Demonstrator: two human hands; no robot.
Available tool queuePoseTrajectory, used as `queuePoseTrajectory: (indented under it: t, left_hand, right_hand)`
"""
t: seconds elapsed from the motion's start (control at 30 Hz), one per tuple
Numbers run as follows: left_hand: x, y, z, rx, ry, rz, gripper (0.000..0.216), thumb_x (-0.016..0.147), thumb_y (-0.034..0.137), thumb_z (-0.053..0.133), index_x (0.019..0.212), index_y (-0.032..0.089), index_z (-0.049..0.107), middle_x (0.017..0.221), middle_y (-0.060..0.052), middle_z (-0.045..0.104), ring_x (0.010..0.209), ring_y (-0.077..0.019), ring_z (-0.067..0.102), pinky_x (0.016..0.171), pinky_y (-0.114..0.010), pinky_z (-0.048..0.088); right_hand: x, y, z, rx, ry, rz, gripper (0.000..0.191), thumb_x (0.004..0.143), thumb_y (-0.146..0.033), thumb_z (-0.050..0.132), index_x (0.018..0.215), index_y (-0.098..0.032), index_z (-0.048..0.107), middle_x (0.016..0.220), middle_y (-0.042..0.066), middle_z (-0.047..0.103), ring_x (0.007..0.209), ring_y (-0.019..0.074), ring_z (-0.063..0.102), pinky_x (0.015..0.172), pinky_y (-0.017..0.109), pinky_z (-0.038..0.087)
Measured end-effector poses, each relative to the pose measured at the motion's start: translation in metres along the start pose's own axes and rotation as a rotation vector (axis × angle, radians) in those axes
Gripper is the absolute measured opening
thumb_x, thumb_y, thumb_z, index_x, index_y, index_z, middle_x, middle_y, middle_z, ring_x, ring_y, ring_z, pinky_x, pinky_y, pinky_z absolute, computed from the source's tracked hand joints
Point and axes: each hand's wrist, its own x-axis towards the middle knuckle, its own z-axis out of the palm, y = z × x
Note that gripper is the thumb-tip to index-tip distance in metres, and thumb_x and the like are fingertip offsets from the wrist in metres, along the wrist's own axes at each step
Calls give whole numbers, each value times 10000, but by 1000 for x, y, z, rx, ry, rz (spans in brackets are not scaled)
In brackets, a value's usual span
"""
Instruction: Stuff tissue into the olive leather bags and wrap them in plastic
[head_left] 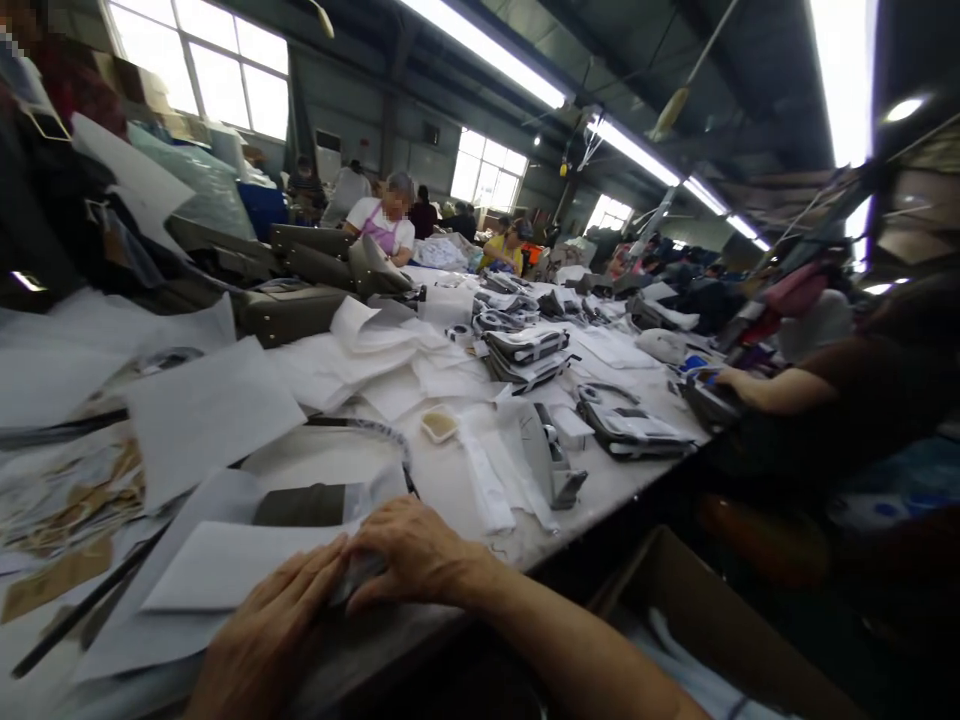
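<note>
My left hand (274,625) lies flat, fingers stretched out together, on a folded white paper sheet (225,565) at the table's near edge. Close beside it, my right hand (412,548) has its fingers bent over a crumpled whitish wrapping (364,570), thumb underneath. Under and behind the paper shows part of a dark olive bag (300,505). A strap (382,430) in patterned wrapping curves behind it toward my right fingers. The rest of the bag is hidden by paper and my hands.
White sheets (214,415) cover the table's left side, near brown paper tags (60,580). A small dish (439,426) sits mid-table. Wrapped bags (634,425) lie to the right, where a co-worker's arm (787,390) reaches in. Below the edge stands a cardboard box (697,600).
</note>
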Motion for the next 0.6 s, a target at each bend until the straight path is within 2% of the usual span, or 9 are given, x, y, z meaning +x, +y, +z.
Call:
queuePoseTrajectory:
  t: [0.07,0.13,0.3,0.43,0.53,0.6]
  left_hand:
    - [-3,-1,1,-29,-22,-8,462,868,227,430,1316,245,542,1247,-13,676,1052,-188,670,913,-278,536]
    - [-7,-1,5,-53,-24,-26,461,847,207,437,1291,261,550,1253,-9,673,1061,-187,669,937,-277,524]
    - [-9,-1,16,-4,3,-25,517,873,215,381,1383,239,464,1347,-42,613,1088,-182,661,1000,-292,476]
    - [-13,-7,13,-11,9,38,576,884,215,381,1459,236,380,1324,-27,631,1105,-159,658,1097,-292,394]
    - [-17,-7,7,-53,-2,50,541,865,197,404,1399,254,472,1271,-16,666,1116,-154,656,1101,-295,403]
    - [-10,7,10,-33,-10,-2,465,853,164,368,1241,236,615,1180,-20,711,1083,-153,672,1068,-314,443]
  right_hand:
    - [-4,-4,12,-26,0,-9,290,825,-462,716,919,-189,686,849,22,723,835,171,668,842,273,470]
    - [-9,-8,25,-48,63,-18,209,879,-408,662,873,-200,685,862,20,725,832,161,667,840,270,475]
    - [-17,-15,47,-128,167,-41,190,892,-383,613,805,-221,663,887,19,725,878,166,661,843,294,485]
    - [-17,-19,61,-156,288,-18,226,883,-415,599,772,-226,655,808,-9,725,799,160,655,843,331,482]
    - [-20,-21,68,-163,310,-36,202,882,-415,595,778,-251,651,804,-40,734,805,149,661,889,348,469]
    - [-24,-21,69,-175,299,-67,171,894,-399,582,810,-267,650,876,-63,752,904,134,667,973,345,438]
